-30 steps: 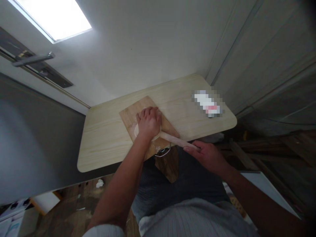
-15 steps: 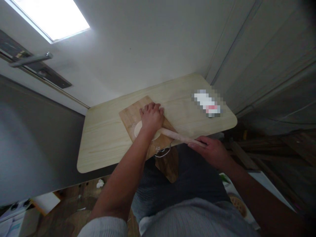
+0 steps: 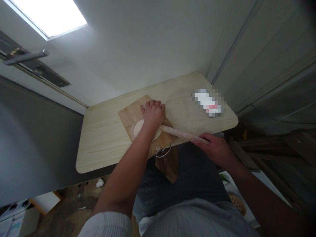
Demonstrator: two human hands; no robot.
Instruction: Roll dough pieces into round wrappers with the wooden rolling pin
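Observation:
A flat round of dough [image 3: 139,127] lies on a wooden cutting board [image 3: 130,110]. A pale wooden rolling pin [image 3: 176,132] slants across the board's right side and over the table's front edge. My right hand [image 3: 213,146] is closed around its near end. Over the board, my left hand [image 3: 153,113] is palm down, fingers pointing away and slightly apart. The pin's far end disappears beneath the left palm and wrist, so their contact is hidden. My left forearm covers part of the dough.
The board rests on a pale wood-grain table [image 3: 98,141] against a white door with a lever handle [image 3: 27,57]. A blurred white and red item [image 3: 207,102] lies at the table's right. Below are a wire handle [image 3: 164,154] and a dark wooden piece [image 3: 169,166].
My left hand has shifted slightly to the right, its fingers a little more stretched. The rolling pin and my right hand have also moved slightly right. The dough stays on the board.

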